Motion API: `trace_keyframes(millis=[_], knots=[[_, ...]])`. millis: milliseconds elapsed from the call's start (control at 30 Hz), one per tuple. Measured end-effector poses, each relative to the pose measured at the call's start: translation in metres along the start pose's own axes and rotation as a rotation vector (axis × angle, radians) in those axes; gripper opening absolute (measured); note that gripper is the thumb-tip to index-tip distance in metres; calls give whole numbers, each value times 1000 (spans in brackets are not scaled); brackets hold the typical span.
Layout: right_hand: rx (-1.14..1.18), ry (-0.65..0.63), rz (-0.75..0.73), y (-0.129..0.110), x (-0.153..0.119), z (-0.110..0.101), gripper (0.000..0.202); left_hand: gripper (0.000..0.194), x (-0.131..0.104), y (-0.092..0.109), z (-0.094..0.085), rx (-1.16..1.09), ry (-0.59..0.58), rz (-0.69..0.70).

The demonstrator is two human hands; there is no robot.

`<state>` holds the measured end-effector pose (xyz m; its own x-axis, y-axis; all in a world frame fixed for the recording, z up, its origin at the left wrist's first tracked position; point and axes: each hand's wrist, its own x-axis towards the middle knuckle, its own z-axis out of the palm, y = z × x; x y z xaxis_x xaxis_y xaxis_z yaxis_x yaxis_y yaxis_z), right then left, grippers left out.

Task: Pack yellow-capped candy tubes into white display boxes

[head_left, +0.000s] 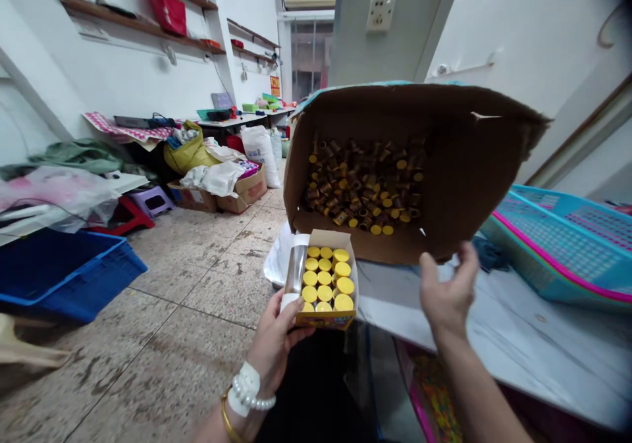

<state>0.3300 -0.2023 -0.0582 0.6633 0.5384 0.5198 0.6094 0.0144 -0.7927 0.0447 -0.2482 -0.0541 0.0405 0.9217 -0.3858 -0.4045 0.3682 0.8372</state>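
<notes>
My left hand (281,328) grips a small card box (330,319), thumb on its left side and fingers beneath. Rows of round yellow-capped containers (324,277) stand inside it, caps up. Along its left side is a clear, white-ended piece (297,265); whether it is the lid or a separate thing I cannot tell. Beyond it, a large cardboard box (464,186) lies tilted, its opening towards me. Many small brown pieces, some with yellow ends (365,193), lie loose inside. At this box's lower right edge is my right hand (447,291), thumb and fingers apart, holding nothing visible; contact with the edge is unclear.
The large box rests on a white marbled table (523,338). Blue and pink plastic baskets (573,245) stand at the right. A blue crate (74,278) sits at the left. Cartons and sacks (257,147) stand on the floor farther back. Under the table is a container of colourful items (437,397).
</notes>
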Motion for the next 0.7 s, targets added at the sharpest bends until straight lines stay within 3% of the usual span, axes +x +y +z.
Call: trace_keyframes(millis=[133,233,300,433,567,700], knots=[[407,-508,243,-33,-66,19,87,61,0,4,0,27,-22,-43],[702,-801,435,-48,-86,38,89,61,4,9,-6,66,-62,-91],[842,-860,538,-54,-88,44,91,63,10,11,-12,78,-67,-133],[956,-812,713,-61,-86,40,89,67,25,4,-17,-45,-104,-227],[952,-844,720,-68,-92,35,80,68,40,-14,-17,-372,-287,-235],[918,-914,718,-74,-110,43,79,70,49,-24,-26,-553,-330,-222]])
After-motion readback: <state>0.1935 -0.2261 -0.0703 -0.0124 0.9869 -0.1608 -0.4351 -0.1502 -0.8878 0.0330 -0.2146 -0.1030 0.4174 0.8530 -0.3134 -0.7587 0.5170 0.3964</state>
